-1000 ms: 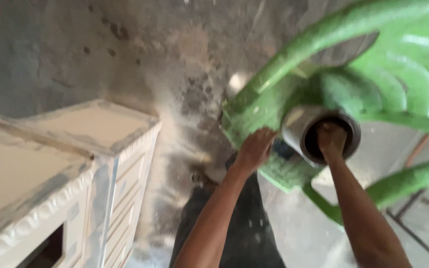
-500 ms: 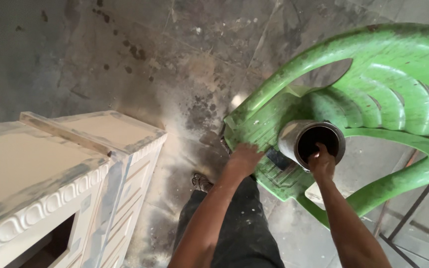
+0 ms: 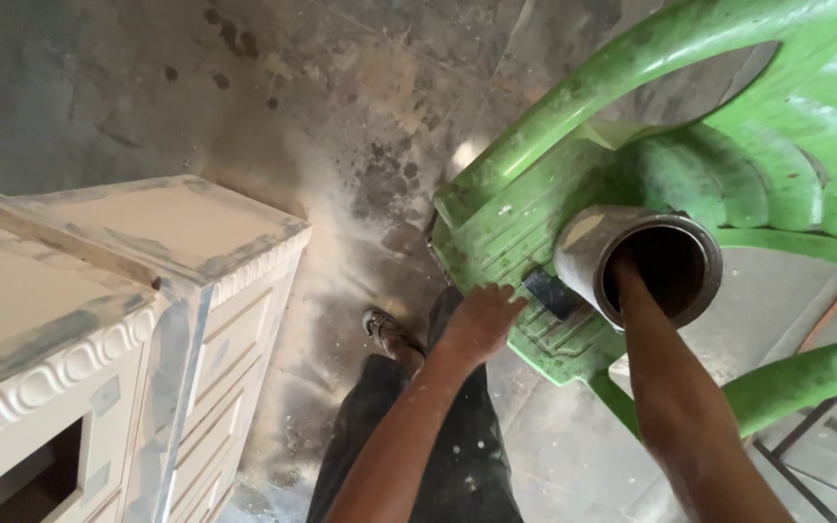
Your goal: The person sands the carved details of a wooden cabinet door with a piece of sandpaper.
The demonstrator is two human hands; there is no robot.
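Dusty green plastic chair (image 3: 525, 218), dull metal tin (image 3: 632, 254), rough stained concrete floor (image 3: 244, 87).

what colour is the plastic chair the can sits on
Green, dusted with white; the head view shows the chair best.

My right hand (image 3: 632, 281) is walled in by the tin (image 3: 632, 254); green chair arm (image 3: 632, 73) blocks twelve o'clock. Bare floor (image 3: 341, 145) lies open toward ten; cabinet (image 3: 128, 291) bars nine.

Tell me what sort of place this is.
Probably a furniture finishing or painting workshop: an unfinished white cabinet patched with filler, a dusty, stained concrete floor, and a paint-smeared green plastic chair bearing a tin the right hand reaches into.
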